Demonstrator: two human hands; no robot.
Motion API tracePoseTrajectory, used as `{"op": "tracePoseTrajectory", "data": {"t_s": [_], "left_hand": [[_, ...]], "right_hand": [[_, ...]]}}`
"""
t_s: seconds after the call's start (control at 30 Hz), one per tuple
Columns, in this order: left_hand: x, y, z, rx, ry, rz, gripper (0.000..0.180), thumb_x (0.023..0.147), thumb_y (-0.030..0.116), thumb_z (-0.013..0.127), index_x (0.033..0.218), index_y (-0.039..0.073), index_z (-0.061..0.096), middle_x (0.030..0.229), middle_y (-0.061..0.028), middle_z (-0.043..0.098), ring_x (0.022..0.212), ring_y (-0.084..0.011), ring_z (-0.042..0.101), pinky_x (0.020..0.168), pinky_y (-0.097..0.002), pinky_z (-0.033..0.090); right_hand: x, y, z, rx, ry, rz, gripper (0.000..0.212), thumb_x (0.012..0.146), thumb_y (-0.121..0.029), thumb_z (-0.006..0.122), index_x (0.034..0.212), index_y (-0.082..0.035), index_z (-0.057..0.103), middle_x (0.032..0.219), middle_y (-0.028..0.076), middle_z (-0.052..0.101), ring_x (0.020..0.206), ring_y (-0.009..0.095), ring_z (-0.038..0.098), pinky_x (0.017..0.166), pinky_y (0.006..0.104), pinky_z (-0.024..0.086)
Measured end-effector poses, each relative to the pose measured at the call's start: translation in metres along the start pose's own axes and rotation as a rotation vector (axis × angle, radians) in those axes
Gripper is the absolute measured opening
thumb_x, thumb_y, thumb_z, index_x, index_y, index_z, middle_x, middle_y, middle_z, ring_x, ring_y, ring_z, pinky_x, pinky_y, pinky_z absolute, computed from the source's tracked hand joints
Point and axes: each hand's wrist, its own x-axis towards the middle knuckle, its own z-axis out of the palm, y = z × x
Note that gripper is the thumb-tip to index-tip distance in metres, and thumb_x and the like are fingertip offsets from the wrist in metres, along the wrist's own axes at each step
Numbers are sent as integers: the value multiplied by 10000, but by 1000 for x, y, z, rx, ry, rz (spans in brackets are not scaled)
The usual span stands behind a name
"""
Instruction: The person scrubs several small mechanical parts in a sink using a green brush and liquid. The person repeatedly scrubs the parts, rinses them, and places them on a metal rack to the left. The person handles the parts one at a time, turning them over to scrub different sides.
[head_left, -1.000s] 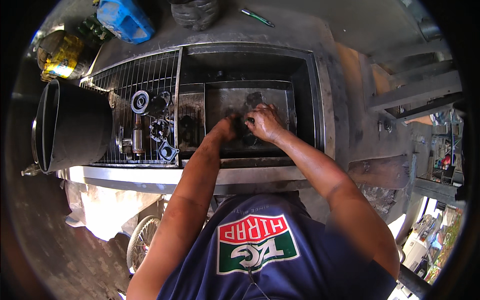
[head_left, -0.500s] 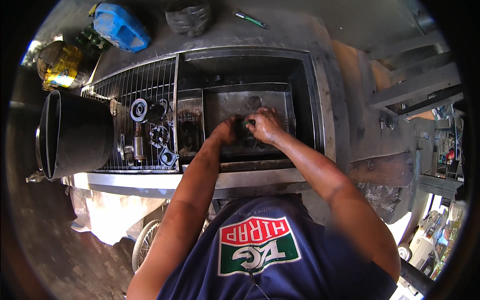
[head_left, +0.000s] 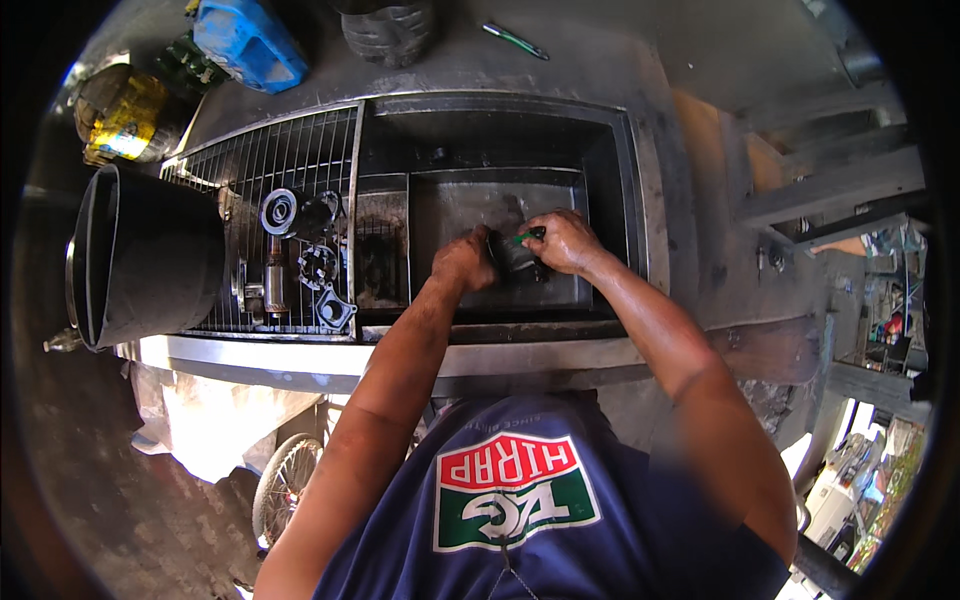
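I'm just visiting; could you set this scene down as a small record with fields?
Left hand: at a dark object, grip unclear
Right hand: closed on a slim green-and-black tool
Beneath both: shallow rectangular dark metal tray
Left of tray: grey metal wire rack, bearing a round grey metal part
Far side: blue plastic jug

Dark metal surface point(head_left: 585, 72), black rectangular basin point(head_left: 480, 125) sunk in. Far side: blue plastic container point(head_left: 248, 45), slim green-and-silver pen-shaped item point(head_left: 515, 41). Left, silver wire rack point(head_left: 357, 150) bearing round grey part point(head_left: 279, 212), cylindrical metal part point(head_left: 275, 288), flat metal bracket point(head_left: 345, 319).
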Motion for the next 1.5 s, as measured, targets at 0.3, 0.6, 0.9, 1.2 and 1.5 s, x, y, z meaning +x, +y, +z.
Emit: {"op": "tracePoseTrajectory", "data": {"t_s": [0.3, 0.6, 0.9, 1.2, 1.5], "left_hand": [[5, -10, 2, -104, -61, -46, 984, 713, 397, 874, 1470, -50, 432, 1350, -292, 668, 1314, -423, 625, 1127, -450, 499], [3, 2, 1, -73, -12, -10, 981, 730, 495, 876, 1461, -29, 484, 1270, -281, 710, 1239, -404, 676, 1075, -454, 532], [-11, 14, -19, 7, 172, -273, 930, 752, 747, 804, 1315, 23, 648, 1229, -228, 744, 1207, -376, 703, 1040, -465, 549], [7, -29, 12, -236, 162, -34, 724, 771, 442, 909, 1299, 3, 678, 1245, -247, 732, 1215, -380, 689, 1063, -465, 534], [15, -40, 12, -284, 77, 0, 685, 791, 556, 874, 1171, -1, 754, 1261, -226, 733, 1196, -388, 695, 1015, -454, 554]], "right_hand": [[34, 34, 32, 120, 326, -67, 233, 938, -267, 739, 1082, -93, 800, 1085, 197, 774, 1081, 405, 722, 976, 447, 560], [58, 49, 35, 386, 383, 83, 245, 951, -263, 707, 1032, -35, 746, 970, 201, 763, 937, 345, 753, 838, 428, 575], [57, 82, 72, 432, 626, -1, 186, 921, -186, 735, 1060, -69, 773, 998, 179, 774, 909, 295, 762, 830, 393, 585], [64, 48, 92, 1025, 390, -59, 101, 967, -162, 704, 976, -62, 701, 717, 60, 675, 581, 143, 649, 561, 323, 535], [60, 19, 57, 965, 267, 25, 80, 1008, -90, 665, 945, -48, 690, 738, 49, 684, 610, 136, 670, 539, 311, 546]]}}
